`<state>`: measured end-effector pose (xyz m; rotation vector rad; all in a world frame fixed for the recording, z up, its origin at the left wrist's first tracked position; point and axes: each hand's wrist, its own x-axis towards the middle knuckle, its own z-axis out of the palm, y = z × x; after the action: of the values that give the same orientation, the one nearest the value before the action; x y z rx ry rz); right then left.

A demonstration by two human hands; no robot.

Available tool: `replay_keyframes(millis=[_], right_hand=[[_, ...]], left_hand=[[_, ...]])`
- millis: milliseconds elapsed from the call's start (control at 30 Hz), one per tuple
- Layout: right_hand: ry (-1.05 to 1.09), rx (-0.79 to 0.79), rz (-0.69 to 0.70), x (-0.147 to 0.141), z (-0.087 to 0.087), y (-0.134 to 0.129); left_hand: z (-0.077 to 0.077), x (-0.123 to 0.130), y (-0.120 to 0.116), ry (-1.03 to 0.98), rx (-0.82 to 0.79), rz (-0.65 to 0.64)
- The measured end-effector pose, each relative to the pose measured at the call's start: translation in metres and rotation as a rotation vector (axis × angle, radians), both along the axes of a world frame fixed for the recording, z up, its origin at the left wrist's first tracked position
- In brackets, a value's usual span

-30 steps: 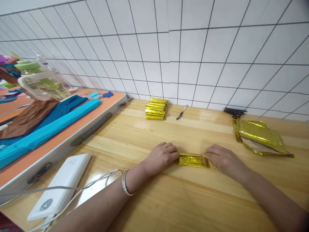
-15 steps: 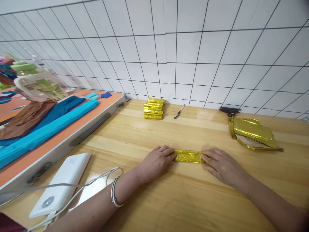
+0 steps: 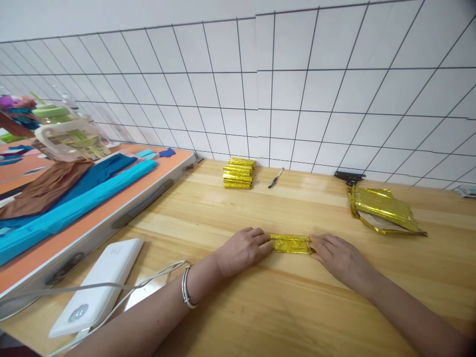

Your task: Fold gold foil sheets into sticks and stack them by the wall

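A folded strip of shiny gold foil paper (image 3: pixel 292 244) lies flat on the wooden table, stretched between my hands. My left hand (image 3: pixel 243 252), a silver bangle on its wrist, is closed at the strip's left end. At the other end, the fingers of my right hand (image 3: pixel 342 258) pinch the foil. My fingers partly cover both ends of the strip. Farther back stands a pile of folded gold foil pieces (image 3: pixel 239 173). To the right, a stack of flat gold foil sheets (image 3: pixel 385 206) rests in an opened wrapper.
A pen (image 3: pixel 276 178) lies near the tiled wall. Behind the foil sheets is a black clip-like object (image 3: pixel 349 176). On the left are a white power bank (image 3: pixel 97 287) with cables, and an orange-topped surface bearing a rolled blue sheet (image 3: pixel 82 203) and a green-lidded bottle (image 3: pixel 70 131).
My view has tilted up a little, so the table things sit lower in the picture. My right fingers are drawn closer together at the strip's end. The strip stays between both hands.
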<state>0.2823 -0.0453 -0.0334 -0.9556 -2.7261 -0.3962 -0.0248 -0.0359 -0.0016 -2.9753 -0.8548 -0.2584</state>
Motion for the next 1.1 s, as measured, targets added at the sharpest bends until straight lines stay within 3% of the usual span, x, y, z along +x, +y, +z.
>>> replay_keyframes(millis=[233,400,600,800,1100], right_hand=[[0.117,-0.082,-0.028,-0.003,0.001,0.002],[0.314,-0.222,-0.198,-0.013,0.004,0.001],[0.422,-0.366,-0.302,-0.022,0.008,0.003],[0.415,-0.365,-0.379,-0.028,0.008,0.009],[0.449,-0.332,-0.324,-0.024,0.000,0.013]], left_hand=[[0.000,0.002,0.000,-0.010,-0.041,0.046],[-0.014,0.006,0.003,-0.259,-0.174,0.221],[-0.024,0.018,0.002,-0.467,-0.261,0.421],[-0.030,0.027,0.007,-0.536,-0.269,0.545],[-0.026,0.024,0.005,-0.469,-0.226,0.564]])
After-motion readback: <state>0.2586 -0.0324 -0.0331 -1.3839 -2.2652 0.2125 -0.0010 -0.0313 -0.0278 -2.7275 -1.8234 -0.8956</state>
